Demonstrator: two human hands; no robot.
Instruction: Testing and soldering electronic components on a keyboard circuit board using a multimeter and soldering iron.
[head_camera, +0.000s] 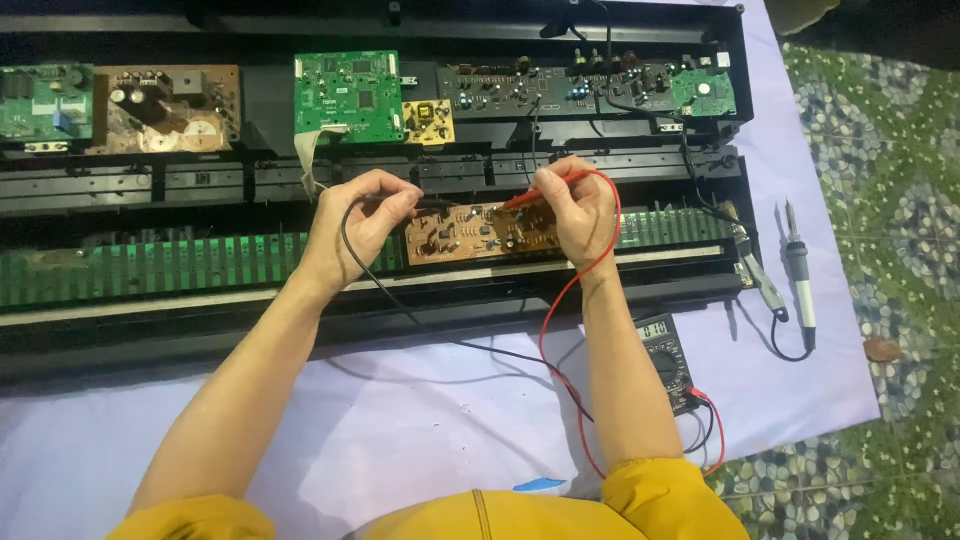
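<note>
My left hand (360, 220) pinches a black test probe (432, 203) whose black lead (400, 305) trails down across the cloth. My right hand (580, 212) grips a red test probe (535, 193) with its red lead (560, 310) looping toward me. Both probe tips rest on a small brown circuit board (470, 235) lying on the opened black electronic keyboard case (300, 320). The leads run to a dark multimeter (672, 360) lying beside my right forearm.
Inside the case sit green circuit boards (348, 95), a brown board (170, 108), a small yellow board (428, 122) and a long green strip (150, 270). A soldering iron (798, 270) and a brush-like tool (755, 275) lie at right on the lilac cloth (400, 430). Pebble-patterned floor (890, 200) surrounds.
</note>
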